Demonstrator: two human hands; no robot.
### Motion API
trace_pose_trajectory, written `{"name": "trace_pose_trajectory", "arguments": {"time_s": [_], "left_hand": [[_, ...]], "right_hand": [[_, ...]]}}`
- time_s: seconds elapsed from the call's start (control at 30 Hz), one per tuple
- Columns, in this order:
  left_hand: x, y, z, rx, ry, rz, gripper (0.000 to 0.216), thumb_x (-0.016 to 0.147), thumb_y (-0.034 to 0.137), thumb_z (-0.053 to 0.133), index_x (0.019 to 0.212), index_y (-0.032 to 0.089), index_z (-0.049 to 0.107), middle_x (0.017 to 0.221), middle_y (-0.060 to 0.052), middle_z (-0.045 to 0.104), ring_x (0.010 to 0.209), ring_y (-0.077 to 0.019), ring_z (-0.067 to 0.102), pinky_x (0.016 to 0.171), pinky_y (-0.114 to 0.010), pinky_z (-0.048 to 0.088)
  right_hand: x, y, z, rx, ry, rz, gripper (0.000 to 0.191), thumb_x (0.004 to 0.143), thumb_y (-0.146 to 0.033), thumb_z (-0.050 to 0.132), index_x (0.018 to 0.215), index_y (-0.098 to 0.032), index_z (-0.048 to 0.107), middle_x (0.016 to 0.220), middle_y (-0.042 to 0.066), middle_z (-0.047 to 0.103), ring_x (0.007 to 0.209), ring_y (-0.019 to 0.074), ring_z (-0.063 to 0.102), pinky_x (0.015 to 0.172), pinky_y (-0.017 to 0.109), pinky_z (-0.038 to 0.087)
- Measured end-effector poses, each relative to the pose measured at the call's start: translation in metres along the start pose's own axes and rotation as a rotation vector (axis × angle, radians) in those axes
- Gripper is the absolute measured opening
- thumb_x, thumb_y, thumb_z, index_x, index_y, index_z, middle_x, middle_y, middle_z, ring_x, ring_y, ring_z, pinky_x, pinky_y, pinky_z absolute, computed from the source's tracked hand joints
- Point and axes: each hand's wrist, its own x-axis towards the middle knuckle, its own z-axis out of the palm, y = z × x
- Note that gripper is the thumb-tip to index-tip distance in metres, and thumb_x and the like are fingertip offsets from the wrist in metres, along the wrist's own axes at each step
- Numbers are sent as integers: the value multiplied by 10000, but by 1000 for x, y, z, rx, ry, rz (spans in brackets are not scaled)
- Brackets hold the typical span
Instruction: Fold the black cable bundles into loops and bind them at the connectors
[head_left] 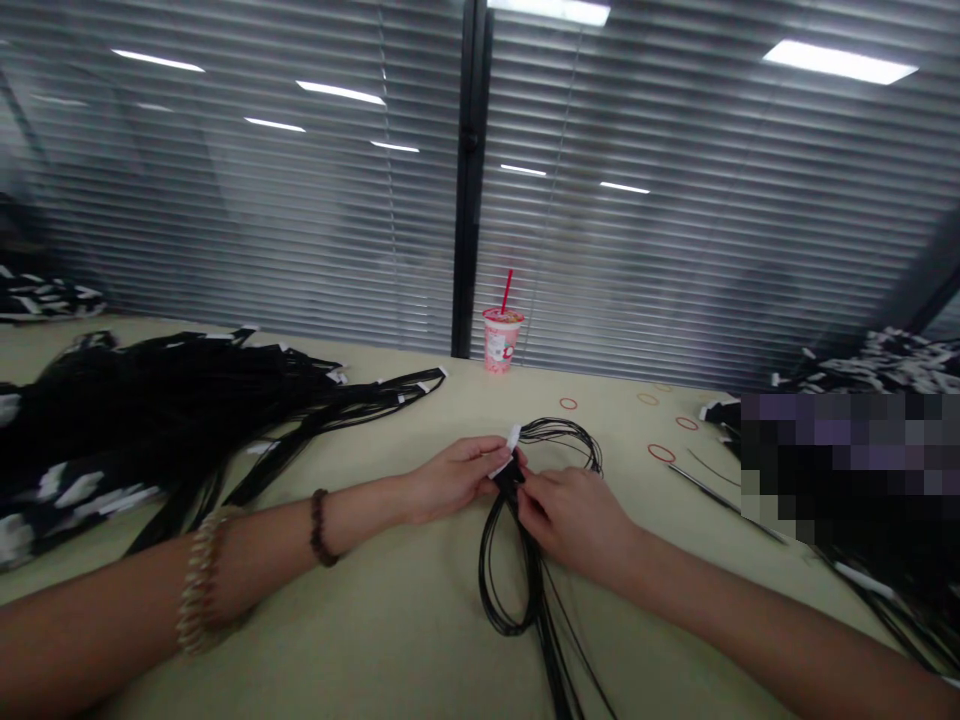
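A thin black cable bundle [525, 560] lies looped on the pale table [405, 640] in front of me, one loop toward me and one [570, 440] beyond my hands. My left hand [454, 478] pinches the bundle's middle, where a white tag [510, 450] sticks up. My right hand [574, 520] is closed on the same bundle from the right, fingertips meeting the left hand's. A dark bead bracelet and a pale coil band sit on my left forearm.
A big pile of black cables with white tags [150, 420] covers the left of the table. Another pile [862, 480], partly blurred out, lies at the right. Red rubber bands [661, 452] lie scattered behind my hands. A pink cup with a red straw [502, 340] stands by the blinds.
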Motion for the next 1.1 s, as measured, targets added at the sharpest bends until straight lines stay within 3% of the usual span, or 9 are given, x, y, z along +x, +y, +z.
{"name": "trace_pose_trajectory", "arguments": {"time_s": [0.1, 0.17, 0.3, 0.37, 0.47, 0.57, 0.73, 0.93, 1.1], "left_hand": [[0, 0, -1, -21, 39, -19, 263, 706, 326, 580, 837, 99, 559, 840, -46, 571, 754, -75, 529, 663, -166, 407], [1, 0, -3, -44, 37, -46, 261, 711, 326, 573, 839, 99, 555, 848, -48, 574, 739, -80, 547, 689, -191, 420], [1, 1, -8, -51, -36, -115, 293, 750, 361, 506, 867, 94, 534, 807, -65, 585, 702, -114, 580, 711, -245, 430], [0, 2, -8, -44, -72, -128, 320, 757, 384, 481, 884, 93, 524, 772, -69, 590, 677, -122, 581, 684, -254, 434], [-2, 4, -5, 4, -91, -165, 340, 742, 410, 486, 870, 97, 520, 713, -55, 583, 615, -106, 559, 608, -236, 433], [-3, 6, -3, 52, -71, -182, 337, 726, 425, 499, 812, 100, 524, 625, -25, 557, 574, -87, 533, 526, -191, 399], [-1, 6, -3, 74, -51, -181, 333, 725, 423, 487, 793, 99, 524, 596, -16, 552, 549, -81, 533, 523, -185, 380], [2, 4, -6, 127, -28, -163, 321, 758, 399, 431, 772, 89, 516, 562, -4, 549, 447, -55, 498, 603, -229, 413], [4, 2, -7, 156, -20, -158, 316, 758, 396, 420, 749, 93, 510, 527, 11, 543, 393, -48, 476, 662, -273, 442]], "right_hand": [[2, 6, -7, 208, -47, 35, 232, 802, -225, 402, 659, -150, 569, 612, 34, 602, 519, 101, 515, 501, 221, 283], [4, 11, -12, 513, -165, 126, 225, 796, -267, 418, 657, -147, 548, 579, 18, 582, 487, 86, 500, 476, 198, 301], [8, 19, -26, 1202, -425, 322, 193, 711, -231, 510, 890, -162, 494, 608, -17, 573, 463, 76, 508, 448, 175, 337], [10, 24, -34, 1419, -426, 392, 201, 682, -182, 501, 881, -161, 491, 550, -46, 512, 423, 52, 450, 422, 160, 296], [14, 38, -45, 1712, -386, 516, 51, 663, -153, 420, 681, -148, 468, 447, -79, 317, 338, 22, 252, 384, 165, 228], [19, 57, -55, 1892, -121, 589, 85, 660, -185, 365, 616, -156, 431, 442, -71, 247, 337, 33, 189, 374, 187, 251], [25, 90, -62, 2015, 368, 672, 136, 739, -191, 431, 751, -109, 538, 532, -32, 398, 442, 28, 374, 408, 143, 335], [28, 115, -55, 1782, 723, 782, 37, 728, -123, 528, 760, -124, 548, 635, -33, 494, 435, -8, 393, 352, 87, 294], [30, 121, -50, 1661, 842, 775, 51, 670, -96, 559, 715, -115, 546, 599, -29, 495, 444, -4, 414, 380, 84, 310]]}}
